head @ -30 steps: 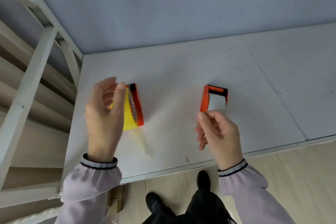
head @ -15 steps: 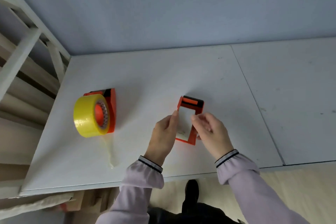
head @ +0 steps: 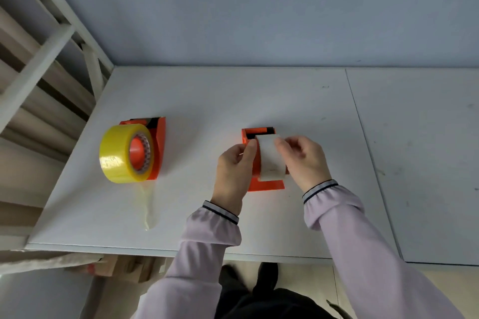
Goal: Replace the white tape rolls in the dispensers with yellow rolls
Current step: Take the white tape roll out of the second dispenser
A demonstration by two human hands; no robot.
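Observation:
Two orange tape dispensers stand on the white table [head: 207,101]. The left dispenser [head: 158,147] carries a yellow tape roll [head: 121,154], with a strip of tape trailing from it toward the table's front edge. A white tape roll [head: 270,156] sits in the right dispenser [head: 264,185]. My left hand [head: 233,173] grips the roll's left side, thumb against its edge. My right hand [head: 303,160] pinches the roll's right side from above. Both hands hide the dispenser's side walls.
A white metal frame [head: 46,41] with slats rises beyond the table's left edge. A seam [head: 363,132] splits the tabletop on the right. A grey wall stands behind. Cardboard pieces [head: 124,267] lie on the floor under the front edge, beside my feet.
My left hand left the yellow roll's dispenser and crossed to the right dispenser. Both hands now grip the white roll. The view has shifted so the yellow roll's side faces me.

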